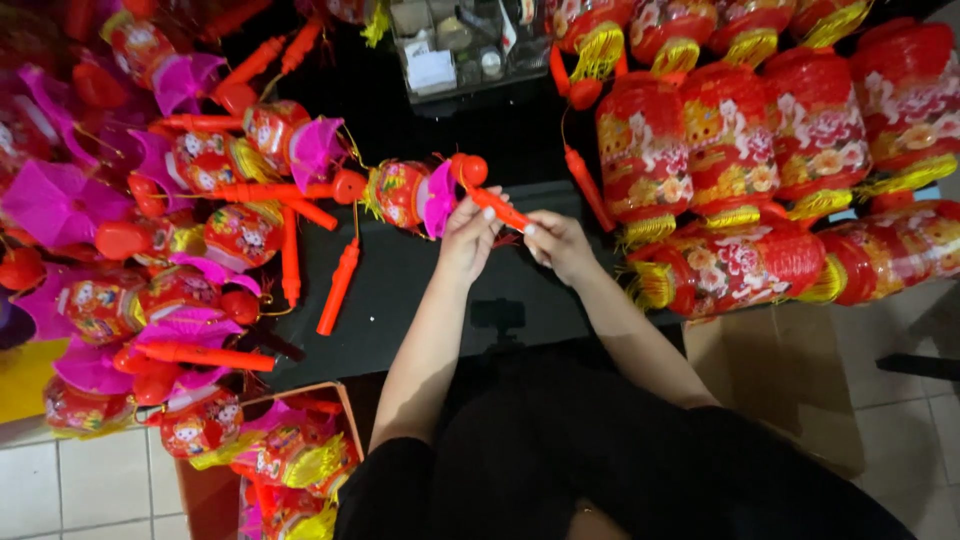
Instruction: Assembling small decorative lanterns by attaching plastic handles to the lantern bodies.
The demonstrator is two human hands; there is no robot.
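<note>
Nearest the camera, a brown cardboard box (345, 415) at lower left holds small red lanterns with yellow tassels (290, 465). Beside it the person's dark clothing fills the lower centre, both bare forearms reaching forward over a black table top (400, 290).

The left hand (468, 238) and the right hand (556, 243) meet above the table's middle. Both are closed around a slim orange-red plastic handle stick with a round knob at its far end (490, 200); the left fingers wrap its middle, the right fingertips pinch its nearer end. The stick lies tilted, its knob up and to the left, touching a small red-and-pink paper lantern with a magenta fan piece (412, 195) that rests on the table just left of the hands.

To the left, a dense heap of similar small lanterns and loose orange-red sticks (200, 210) covers the table. To the right, large red paper lanterns printed with flowers and fringed in yellow (790, 150) lie in rows. Farthest off, a clear plastic organiser box (455, 45) sits at the table's back edge.
</note>
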